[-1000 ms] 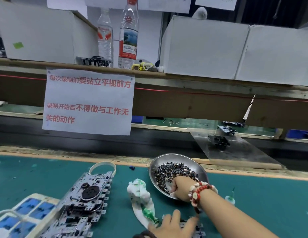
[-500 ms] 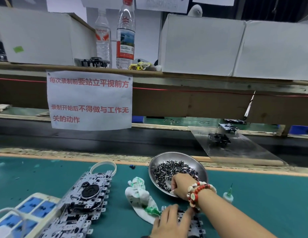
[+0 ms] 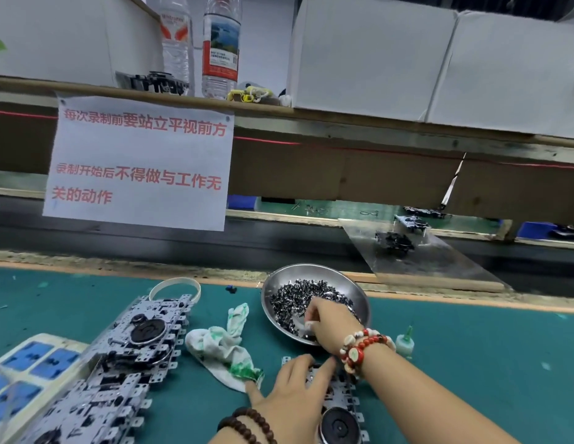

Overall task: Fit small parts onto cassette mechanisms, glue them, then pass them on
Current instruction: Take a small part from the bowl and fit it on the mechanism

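A steel bowl (image 3: 279, 277) on the green mat holds a heap of small dark parts (image 3: 292, 296). My right hand (image 3: 330, 322), with a red and white bead bracelet at the wrist, reaches into the bowl with its fingertips bunched among the parts. My left hand (image 3: 292, 395) rests with spread fingers on a cassette mechanism (image 3: 340, 421) at the bottom centre, just in front of the bowl. A long stack of metal cassette mechanisms (image 3: 128, 354) lies to the left. A small green-tipped glue bottle (image 3: 405, 342) stands right of my right wrist.
A green-stained white cloth (image 3: 221, 344) lies between the stack and the bowl. A tape ring (image 3: 175, 285) and a power strip (image 3: 32, 360) are on the left. Beyond the mat runs a dark conveyor (image 3: 183, 238), where a clear sloped sheet (image 3: 439, 267) carries a mechanism (image 3: 394, 241).
My left hand has slid forward onto the mechanism at the bottom centre. My right hand has stayed in the bowl, shifting a little among the parts.
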Demonstrator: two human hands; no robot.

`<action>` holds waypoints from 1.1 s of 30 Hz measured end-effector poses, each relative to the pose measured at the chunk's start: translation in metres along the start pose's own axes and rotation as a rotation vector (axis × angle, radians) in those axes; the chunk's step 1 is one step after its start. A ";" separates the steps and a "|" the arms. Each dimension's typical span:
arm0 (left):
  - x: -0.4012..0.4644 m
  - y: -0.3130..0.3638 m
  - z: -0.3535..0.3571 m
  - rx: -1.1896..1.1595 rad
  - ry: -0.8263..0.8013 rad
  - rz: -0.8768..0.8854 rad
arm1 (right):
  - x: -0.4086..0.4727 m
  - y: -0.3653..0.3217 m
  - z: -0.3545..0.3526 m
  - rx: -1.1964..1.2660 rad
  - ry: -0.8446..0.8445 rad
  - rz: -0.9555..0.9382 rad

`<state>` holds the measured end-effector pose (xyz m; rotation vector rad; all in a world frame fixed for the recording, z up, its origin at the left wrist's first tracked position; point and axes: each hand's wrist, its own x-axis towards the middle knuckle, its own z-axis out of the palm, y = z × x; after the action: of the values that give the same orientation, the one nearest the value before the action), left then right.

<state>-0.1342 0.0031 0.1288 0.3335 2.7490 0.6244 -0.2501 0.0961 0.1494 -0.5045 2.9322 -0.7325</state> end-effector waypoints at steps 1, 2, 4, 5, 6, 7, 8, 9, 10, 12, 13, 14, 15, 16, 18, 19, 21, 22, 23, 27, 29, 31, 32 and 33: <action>-0.001 0.000 -0.002 -0.011 -0.026 0.005 | -0.003 -0.003 -0.005 0.022 0.062 -0.005; -0.005 0.001 -0.006 0.006 -0.050 -0.011 | -0.008 -0.001 -0.006 0.066 0.132 -0.014; -0.009 0.001 -0.009 0.037 -0.068 -0.018 | -0.017 0.003 -0.009 0.149 0.234 -0.037; -0.009 0.000 -0.008 0.050 -0.055 -0.016 | -0.020 0.008 -0.010 0.163 0.249 -0.041; -0.010 0.000 -0.008 0.054 -0.042 -0.010 | -0.024 0.009 -0.011 0.146 0.261 -0.070; -0.012 0.000 -0.009 0.048 -0.039 -0.005 | -0.027 0.010 -0.014 0.147 0.269 -0.080; -0.011 -0.001 -0.012 0.024 -0.053 -0.001 | -0.031 0.011 -0.016 0.158 0.280 -0.081; -0.012 -0.002 -0.015 -0.010 -0.060 0.006 | -0.032 0.013 -0.017 0.202 0.286 -0.081; -0.013 -0.003 -0.019 -0.039 -0.070 0.008 | -0.036 0.011 -0.018 0.253 0.296 -0.078; -0.013 -0.007 -0.023 -0.043 -0.088 0.015 | -0.041 0.005 -0.019 0.340 0.300 -0.073; -0.013 -0.008 -0.022 -0.024 -0.085 0.016 | -0.042 0.003 -0.018 0.364 0.300 -0.085; -0.013 -0.008 -0.019 -0.012 -0.081 0.011 | -0.045 0.000 -0.018 0.367 0.294 -0.098; -0.013 -0.009 -0.016 -0.009 -0.070 0.003 | -0.046 -0.003 -0.017 0.360 0.288 -0.113; -0.013 -0.009 -0.013 -0.009 -0.060 -0.011 | -0.046 -0.005 -0.017 0.357 0.278 -0.117; -0.014 -0.011 -0.009 0.013 -0.036 -0.036 | -0.049 -0.005 -0.017 0.380 0.262 -0.113; -0.014 -0.012 -0.007 0.038 -0.025 -0.049 | -0.051 -0.005 -0.017 0.395 0.255 -0.112; -0.016 -0.016 -0.006 0.090 0.009 -0.083 | -0.060 -0.001 -0.013 0.437 0.232 -0.112; -0.017 -0.018 -0.006 0.102 0.020 -0.098 | -0.066 -0.001 -0.011 0.463 0.217 -0.104; -0.019 -0.020 -0.007 0.102 0.017 -0.108 | -0.071 0.001 -0.009 0.487 0.206 -0.092; -0.026 -0.027 -0.018 0.054 -0.067 -0.074 | -0.084 0.011 -0.002 0.507 0.200 -0.033; -0.027 -0.029 -0.028 -0.023 -0.068 -0.058 | -0.088 0.015 0.000 0.512 0.201 -0.010; -0.023 -0.029 -0.037 -0.103 0.020 -0.065 | -0.090 0.017 0.001 0.517 0.201 0.006; -0.020 -0.028 -0.038 -0.130 0.113 -0.072 | -0.090 0.017 0.003 0.516 0.200 0.010; -0.016 -0.028 -0.037 -0.135 0.228 -0.075 | -0.090 0.017 0.004 0.514 0.198 0.011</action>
<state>-0.1362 -0.0407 0.1519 0.1347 2.8968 0.8713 -0.1693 0.1385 0.1375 -0.3801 2.7385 -1.5469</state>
